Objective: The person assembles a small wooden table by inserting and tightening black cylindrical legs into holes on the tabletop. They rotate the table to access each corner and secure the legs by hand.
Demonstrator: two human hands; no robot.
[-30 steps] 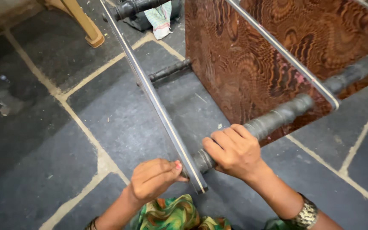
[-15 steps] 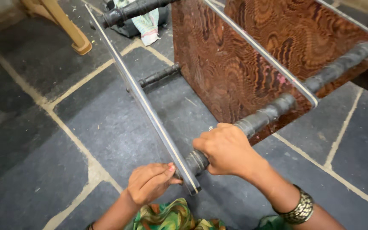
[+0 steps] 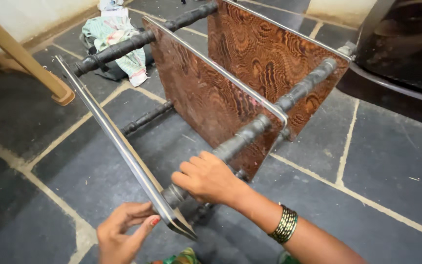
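Observation:
A shelf rack lies on its side on the dark stone floor. It has brown patterned boards (image 3: 196, 98) with metal edging, joined by dark turned poles. My right hand (image 3: 207, 177) is wrapped around the near pole (image 3: 242, 139) just behind the closest board (image 3: 123, 146), whose metal edge faces me. My left hand (image 3: 122, 232) sits below that board's near corner with its fingertips touching the face; it grips nothing. A green and gold bangle is on my right wrist.
A bundle of cloth (image 3: 116, 34) lies at the far end of the rack. A tan wooden leg (image 3: 23, 61) stands at the far left. A dark, shiny curved object (image 3: 406, 44) fills the upper right. Pale grout lines cross the floor.
The view has pulled back and tilted, showing the whole rack. My left hand has slid lower and opened under the board's corner. My right hand keeps its grip on the pole.

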